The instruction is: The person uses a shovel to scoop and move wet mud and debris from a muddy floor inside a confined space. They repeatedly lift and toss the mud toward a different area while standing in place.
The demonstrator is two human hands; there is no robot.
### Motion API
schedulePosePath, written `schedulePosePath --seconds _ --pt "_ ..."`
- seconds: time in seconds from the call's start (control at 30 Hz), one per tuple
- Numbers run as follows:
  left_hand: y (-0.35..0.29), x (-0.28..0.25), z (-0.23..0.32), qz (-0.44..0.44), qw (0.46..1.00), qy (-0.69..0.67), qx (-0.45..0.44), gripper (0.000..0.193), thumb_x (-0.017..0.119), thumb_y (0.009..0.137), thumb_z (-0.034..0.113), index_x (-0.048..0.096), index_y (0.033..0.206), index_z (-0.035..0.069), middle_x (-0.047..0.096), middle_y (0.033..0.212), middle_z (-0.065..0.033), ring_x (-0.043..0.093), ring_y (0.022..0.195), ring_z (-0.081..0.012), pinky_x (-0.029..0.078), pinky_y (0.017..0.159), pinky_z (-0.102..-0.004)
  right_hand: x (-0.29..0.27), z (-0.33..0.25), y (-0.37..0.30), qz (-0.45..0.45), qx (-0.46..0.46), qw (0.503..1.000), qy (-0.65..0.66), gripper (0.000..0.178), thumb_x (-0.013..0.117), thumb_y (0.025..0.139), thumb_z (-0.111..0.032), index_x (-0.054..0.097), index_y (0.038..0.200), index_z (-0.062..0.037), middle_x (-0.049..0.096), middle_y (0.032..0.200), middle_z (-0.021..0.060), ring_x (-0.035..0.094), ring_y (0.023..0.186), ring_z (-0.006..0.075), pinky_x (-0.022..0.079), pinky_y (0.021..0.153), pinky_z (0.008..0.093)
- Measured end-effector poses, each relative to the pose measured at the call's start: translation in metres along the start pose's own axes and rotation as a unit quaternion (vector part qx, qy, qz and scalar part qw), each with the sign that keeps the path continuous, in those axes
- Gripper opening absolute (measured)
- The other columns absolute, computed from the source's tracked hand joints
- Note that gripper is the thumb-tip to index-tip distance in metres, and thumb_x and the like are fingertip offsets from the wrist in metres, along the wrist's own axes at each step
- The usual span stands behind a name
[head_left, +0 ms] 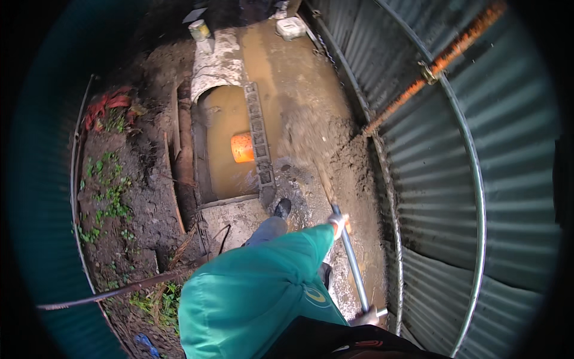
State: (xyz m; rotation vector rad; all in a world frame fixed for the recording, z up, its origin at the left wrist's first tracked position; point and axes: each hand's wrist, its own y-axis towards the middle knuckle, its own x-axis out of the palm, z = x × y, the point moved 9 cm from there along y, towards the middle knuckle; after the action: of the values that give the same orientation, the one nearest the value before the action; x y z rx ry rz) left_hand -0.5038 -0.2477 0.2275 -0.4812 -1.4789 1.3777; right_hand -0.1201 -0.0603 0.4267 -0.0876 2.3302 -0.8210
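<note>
A long-handled shovel slants from near my body toward wet mud ahead. Its shaft is grey nearest me and muddy brown lower down; the blade end is blurred into the mud. My left hand, in a pale glove, is closed round the middle of the shaft. At the shaft's top end, my right hand grips the handle, partly cut off by dark clothing. The loose mud lies around the working end, on a floor covered with brown water.
Left of the mud is a pit of muddy water edged by hollow blocks; an orange bucket lies in it. Corrugated metal sheets and a rusty pole stand right. A white container sits at the back.
</note>
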Motion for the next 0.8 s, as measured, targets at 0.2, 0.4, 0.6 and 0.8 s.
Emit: schedulePosePath --seconds 0.2,0.4,0.6,0.8 --pt "-0.2 -0.138 0.554 0.156 0.75 0.119 0.631 0.024 0.06 0.089 0.021 0.057 0.068 0.01 0.051 0.054 -0.0078 0.055 0.046 -0.0253 0.043 0.042 -0.0419 0.374 -0.155 -0.314 -0.598 -0.003 0.791 0.129 0.028 0.073 0.098 -0.031 0.061 0.101 -0.0063 0.062 0.075 0.0053 0.058 0.054 0.0142 0.051 0.048 0.0304" --pt "-0.089 -0.214 0.532 -0.003 0.947 -0.089 0.307 0.012 0.054 0.089 0.011 0.053 0.077 0.012 0.044 0.054 -0.0065 0.05 0.046 -0.0285 0.043 0.045 -0.0427 0.33 -0.247 -0.443 -0.61 -0.178 0.771 0.052 0.031 0.077 0.093 -0.019 0.059 0.111 -0.0011 0.061 0.083 0.0038 0.061 0.055 0.0126 0.054 0.048 0.028" --pt "0.01 -0.189 0.355 0.059 0.967 -0.157 0.193 0.012 0.056 0.095 0.021 0.055 0.089 0.01 0.05 0.061 -0.0076 0.053 0.051 -0.0275 0.052 0.051 -0.0436 0.275 -0.227 -0.319 -0.478 -0.298 0.826 0.024 0.034 0.076 0.092 -0.026 0.061 0.101 0.0024 0.058 0.078 0.004 0.059 0.053 0.0136 0.051 0.048 0.0269" --pt "0.015 -0.131 0.22 0.029 0.984 -0.136 0.109 0.025 0.055 0.099 0.027 0.05 0.077 0.016 0.045 0.062 -0.0016 0.05 0.053 -0.0236 0.049 0.051 -0.0429 0.18 -0.144 -0.177 -0.398 -0.256 0.879 0.059 0.042 0.073 0.093 -0.031 0.059 0.113 0.0037 0.062 0.099 0.0113 0.064 0.062 0.0202 0.057 0.056 0.03"
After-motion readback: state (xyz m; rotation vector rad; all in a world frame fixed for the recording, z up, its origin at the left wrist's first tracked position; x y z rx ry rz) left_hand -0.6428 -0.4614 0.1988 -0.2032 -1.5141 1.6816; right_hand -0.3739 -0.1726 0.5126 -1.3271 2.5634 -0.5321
